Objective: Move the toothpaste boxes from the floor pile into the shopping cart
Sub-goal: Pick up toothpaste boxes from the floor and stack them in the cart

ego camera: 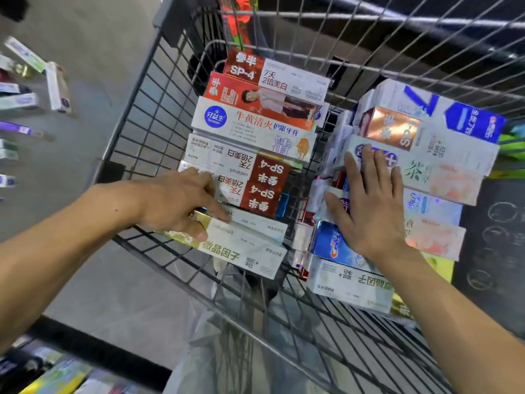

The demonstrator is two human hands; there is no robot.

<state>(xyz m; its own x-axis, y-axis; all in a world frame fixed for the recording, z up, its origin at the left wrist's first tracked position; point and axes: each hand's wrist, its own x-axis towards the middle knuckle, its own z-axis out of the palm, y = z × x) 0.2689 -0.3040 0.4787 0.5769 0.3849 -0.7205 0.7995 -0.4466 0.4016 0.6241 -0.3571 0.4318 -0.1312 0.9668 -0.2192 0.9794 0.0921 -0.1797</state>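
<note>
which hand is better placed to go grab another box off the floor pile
Left, probably. The remaining floor boxes lie left of the cart, on the left hand's side. The right hand lies flat on the right stack, farther away.

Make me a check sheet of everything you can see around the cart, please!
Surface: grey floor.
Job's things: two stacks of toothpaste boxes, left stack and right stack, inside the wire shopping cart; loose boxes on the floor still outside it.
Clutter: shelf goods at the bottom left, blurred.
Grippers: left hand grips a box in the left stack; right hand lies flat on the right stack.
Cables: nothing seen.
Surroundings: dark mat to the right.
</note>
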